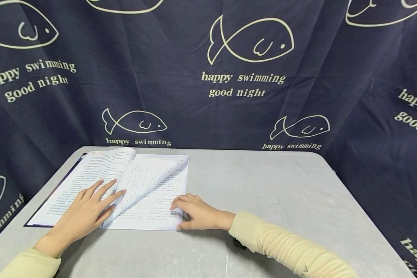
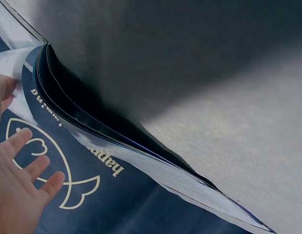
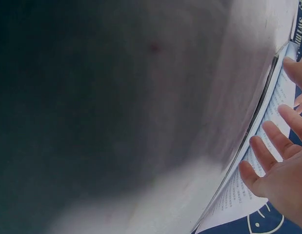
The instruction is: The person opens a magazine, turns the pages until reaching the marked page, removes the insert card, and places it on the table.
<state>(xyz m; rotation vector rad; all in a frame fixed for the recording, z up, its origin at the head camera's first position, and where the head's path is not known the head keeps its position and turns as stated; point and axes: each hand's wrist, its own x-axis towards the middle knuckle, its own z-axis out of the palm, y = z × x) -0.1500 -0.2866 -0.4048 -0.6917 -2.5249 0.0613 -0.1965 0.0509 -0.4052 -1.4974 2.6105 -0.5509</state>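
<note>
An open book (image 1: 90, 170) with printed text lies on the left part of the table. One page (image 1: 144, 179) is partly turned and bends diagonally over the right-hand side. My left hand (image 1: 85, 208) is at the lower part of the book near the spine, its fingers spread towards the curling page. At the lower right edge of the book is my right hand (image 1: 199, 214), fingers loosely bent over the margin and thumb at the bottom corner. In the left wrist view, the left hand (image 2: 19, 190) has spread fingers. The right wrist view shows the right hand (image 3: 282, 165) with fingers apart beside the printed page (image 3: 231, 195).
The grey table (image 1: 264, 189) extends to the right of the book. Behind and around it hangs a dark blue curtain (image 1: 187, 112) with fish outlines and lettering. A small black object (image 1: 239, 244) shows under the right sleeve cuff.
</note>
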